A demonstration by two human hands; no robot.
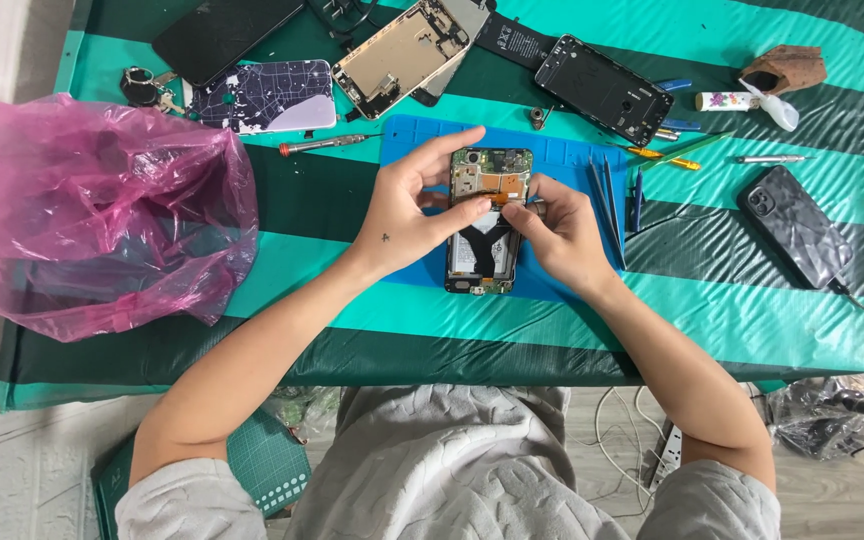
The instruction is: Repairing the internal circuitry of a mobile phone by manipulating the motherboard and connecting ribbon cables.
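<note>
1. Head view: an opened phone (489, 220), back cover off, is lying on the blue mat (552, 160) at the table's middle.
2. The left hand (407, 215) is bracing the phone's upper left edge, fingers curled loosely, thumb pressing the board.
3. The right hand (557, 230) is pinching at the orange flex cable (505, 184); whether it holds a tool cannot be told.
4. Risk: pulling too hard could likely tear the cable, and the tweezers (607, 205) nearby could be knocked aside.

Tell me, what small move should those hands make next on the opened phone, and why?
Probably lift the orange flex strip gently: both the left hand and right hand pinch at it on the opened phone, which lies flat on the blue mat.
</note>
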